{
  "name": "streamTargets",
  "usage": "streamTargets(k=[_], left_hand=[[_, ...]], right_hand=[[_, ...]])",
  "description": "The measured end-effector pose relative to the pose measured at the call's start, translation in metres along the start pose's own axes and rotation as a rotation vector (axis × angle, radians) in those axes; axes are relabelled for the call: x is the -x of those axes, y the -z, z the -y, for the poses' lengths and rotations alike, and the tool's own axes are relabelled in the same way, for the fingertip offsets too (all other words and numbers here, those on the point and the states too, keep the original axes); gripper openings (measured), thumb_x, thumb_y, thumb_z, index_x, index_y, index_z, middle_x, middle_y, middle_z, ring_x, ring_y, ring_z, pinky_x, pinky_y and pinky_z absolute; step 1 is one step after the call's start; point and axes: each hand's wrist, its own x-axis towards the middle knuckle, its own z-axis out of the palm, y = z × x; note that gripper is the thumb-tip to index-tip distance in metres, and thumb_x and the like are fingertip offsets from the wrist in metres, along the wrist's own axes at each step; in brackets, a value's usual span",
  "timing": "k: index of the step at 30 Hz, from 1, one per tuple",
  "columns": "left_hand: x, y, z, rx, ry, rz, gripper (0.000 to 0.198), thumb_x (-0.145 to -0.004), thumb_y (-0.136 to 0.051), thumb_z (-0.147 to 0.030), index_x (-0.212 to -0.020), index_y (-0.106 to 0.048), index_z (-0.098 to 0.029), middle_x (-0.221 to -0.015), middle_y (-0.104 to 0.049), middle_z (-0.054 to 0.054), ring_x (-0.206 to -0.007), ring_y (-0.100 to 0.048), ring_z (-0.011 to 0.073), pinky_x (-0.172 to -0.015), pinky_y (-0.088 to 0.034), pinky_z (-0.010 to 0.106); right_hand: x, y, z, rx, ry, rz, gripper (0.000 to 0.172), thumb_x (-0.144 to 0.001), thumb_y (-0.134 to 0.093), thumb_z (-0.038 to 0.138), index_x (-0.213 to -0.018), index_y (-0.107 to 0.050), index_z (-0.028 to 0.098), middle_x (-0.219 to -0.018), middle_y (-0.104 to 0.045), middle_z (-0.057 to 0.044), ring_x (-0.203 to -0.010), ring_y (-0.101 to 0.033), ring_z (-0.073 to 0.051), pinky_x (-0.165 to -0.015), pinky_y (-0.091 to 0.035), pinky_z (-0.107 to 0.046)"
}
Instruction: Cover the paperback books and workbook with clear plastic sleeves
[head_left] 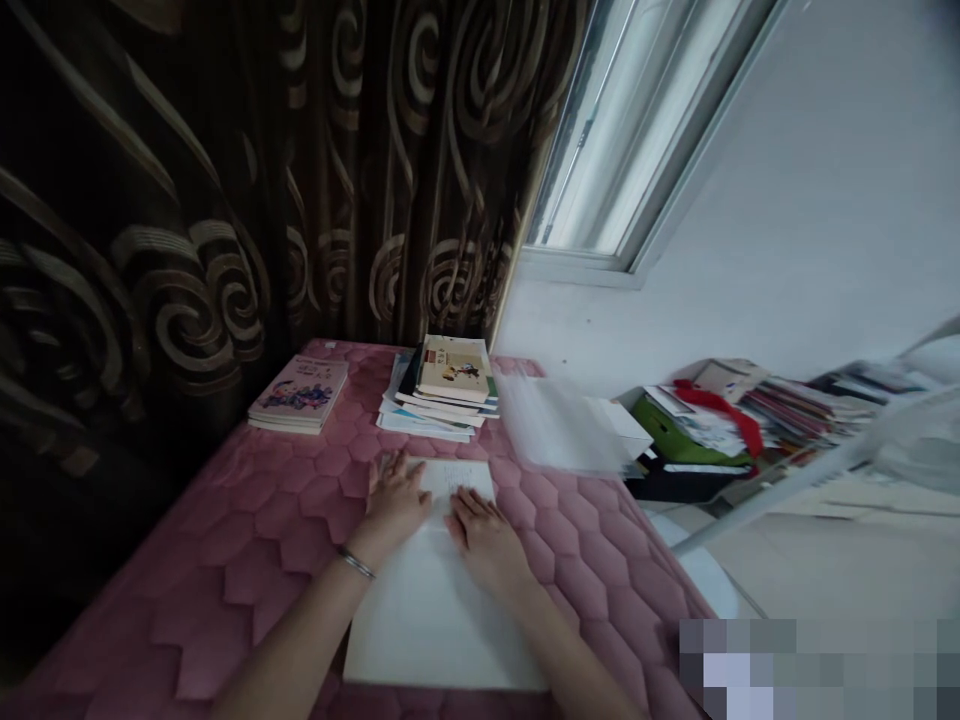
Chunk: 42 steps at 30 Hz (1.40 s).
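Here, the white sheet [442,610] lies flat on the pink quilted tabletop [255,540], at its near edge. The left hand [394,500] and right hand [486,535] press palm-down on its far end, fingers spread, gripping nothing. Just beyond sits a book stack [444,398], with 1 pink book [300,392] further left.

Thin metal bangle [355,563], left wrist

Book stack [442,392] beside pink book [300,394] (swirl-patterned curtain [225,200] behind)
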Motion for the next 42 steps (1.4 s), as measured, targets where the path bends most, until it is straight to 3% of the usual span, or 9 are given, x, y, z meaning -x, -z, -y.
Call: streamTargets(k=[5,9,14,19,29,32,37,40,42], left_hand=[[-0.003,0.001,0.001,0.030,-0.080,0.028,0.058,-0.088,-0.038,-0.034,-0.144,-0.033,-0.020,-0.151,-0.035,0.009,-0.140,-0.029,0.0245,-0.115,-0.006,0.055],[-0.002,0.001,-0.002,0.023,-0.080,0.016,0.059,-0.089,-0.037,-0.032,-0.144,-0.033,-0.014,-0.148,-0.038,0.012,-0.138,-0.032,0.0257,-0.115,-0.006,0.055],[-0.003,-0.002,0.001,0.028,-0.096,0.026,0.058,-0.089,-0.036,-0.032,-0.143,-0.036,-0.010,-0.148,-0.037,0.015,-0.138,-0.031,0.0304,-0.115,-0.005,0.057],[-0.004,-0.004,0.001,0.029,-0.092,0.005,0.053,-0.091,-0.030,-0.027,-0.142,-0.039,-0.015,-0.146,-0.041,0.013,-0.136,-0.034,0.0302,-0.115,-0.006,0.057],[-0.004,-0.008,0.000,0.013,-0.023,-0.070,0.054,-0.088,-0.038,-0.027,-0.139,-0.041,-0.010,-0.142,-0.045,0.017,-0.134,-0.040,0.0248,-0.116,-0.007,0.053],[-0.004,-0.010,0.001,-0.005,0.063,-0.104,0.054,-0.087,-0.039,-0.024,-0.137,-0.042,-0.006,-0.140,-0.047,0.021,-0.133,-0.040,0.0282,-0.114,-0.008,0.057],[-0.008,-0.015,0.006,-0.062,0.123,-0.186,0.053,-0.086,-0.039,-0.022,-0.134,-0.044,-0.001,-0.133,-0.053,0.025,-0.126,-0.047,0.0313,-0.111,0.002,0.062],[-0.011,-0.009,-0.002,-0.133,0.167,-0.144,0.052,-0.087,-0.038,-0.022,-0.133,-0.046,-0.001,-0.133,-0.053,0.024,-0.129,-0.044,0.0335,-0.111,0.003,0.063],[-0.012,-0.003,-0.015,-0.128,0.116,-0.095,0.051,-0.088,-0.037,-0.023,-0.134,-0.045,-0.003,-0.137,-0.050,0.023,-0.135,-0.036,0.0342,-0.112,0.002,0.062]], right_hand=[[0.002,0.000,0.000,0.000,-0.005,-0.004,0.046,-0.097,-0.031,0.034,-0.131,-0.054,0.014,-0.143,-0.045,-0.008,-0.133,-0.040,-0.023,-0.111,-0.029,-0.039],[-0.004,0.006,0.002,-0.015,-0.041,0.068,0.050,-0.097,-0.029,0.037,-0.137,-0.046,0.012,-0.147,-0.040,-0.011,-0.137,-0.033,-0.024,-0.113,-0.026,-0.041],[-0.043,0.007,0.016,-0.120,0.034,0.151,0.061,-0.098,-0.020,0.046,-0.148,-0.026,0.012,-0.154,-0.024,-0.010,-0.144,-0.014,-0.024,-0.115,-0.015,-0.046],[-0.071,-0.003,0.028,-0.167,0.057,0.205,0.061,-0.098,-0.012,0.046,-0.149,-0.020,0.013,-0.154,-0.022,-0.009,-0.144,-0.014,-0.021,-0.115,-0.012,-0.049],[-0.052,0.000,-0.011,0.047,-0.338,0.098,0.071,-0.096,-0.021,0.048,-0.145,-0.023,-0.003,-0.149,-0.029,-0.023,-0.142,-0.022,-0.028,-0.114,-0.010,-0.048],[-0.051,0.001,-0.014,0.031,-0.346,0.093,0.069,-0.096,-0.022,0.047,-0.146,-0.023,-0.001,-0.149,-0.029,-0.023,-0.142,-0.022,-0.027,-0.114,-0.009,-0.049],[-0.053,-0.003,-0.014,0.014,-0.348,0.097,0.071,-0.095,-0.022,0.047,-0.146,-0.022,-0.003,-0.149,-0.029,-0.023,-0.142,-0.020,-0.028,-0.114,-0.007,-0.049],[-0.054,-0.008,-0.016,0.015,-0.348,0.094,0.073,-0.095,-0.023,0.048,-0.145,-0.020,-0.004,-0.150,-0.028,-0.022,-0.142,-0.020,-0.028,-0.114,-0.007,-0.051],[-0.054,-0.010,-0.017,0.015,-0.340,0.082,0.073,-0.095,-0.023,0.048,-0.145,-0.020,-0.005,-0.150,-0.028,-0.021,-0.142,-0.020,-0.028,-0.114,-0.008,-0.051]])
